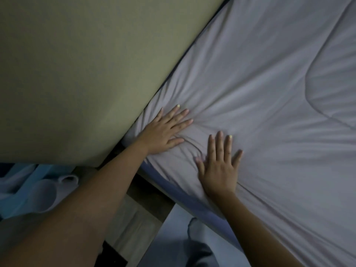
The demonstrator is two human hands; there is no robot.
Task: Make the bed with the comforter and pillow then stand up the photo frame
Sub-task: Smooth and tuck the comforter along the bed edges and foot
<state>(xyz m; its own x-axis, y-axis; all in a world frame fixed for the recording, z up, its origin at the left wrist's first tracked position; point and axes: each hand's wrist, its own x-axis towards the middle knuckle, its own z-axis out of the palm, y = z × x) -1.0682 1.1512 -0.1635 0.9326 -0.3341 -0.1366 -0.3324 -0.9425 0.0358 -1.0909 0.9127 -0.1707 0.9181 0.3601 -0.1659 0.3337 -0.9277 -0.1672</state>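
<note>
A grey comforter (260,93) covers the bed, creased near its corner beside the olive wall (77,64). The left hand (165,132) lies flat, fingers spread, on that corner. The right hand (219,166) presses flat and splayed just beside it, gripping nothing.

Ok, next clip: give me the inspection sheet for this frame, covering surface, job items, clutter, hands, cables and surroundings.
Surface: bed, only its corner and a blue edge showing.
Job's things: grey comforter spread over the bed, creased around the hands; pillow and photo frame not in view.
Clutter: blue and grey cloth bunched at lower left, off the bed.
Grippers: left hand flat on the comforter beside the wall, fingers spread; right hand flat on it near the bed's edge; neither grasps anything.
Cables: nothing seen.
Surroundings: plain olive wall against the bed; wood-look floor below; dim light.
</note>
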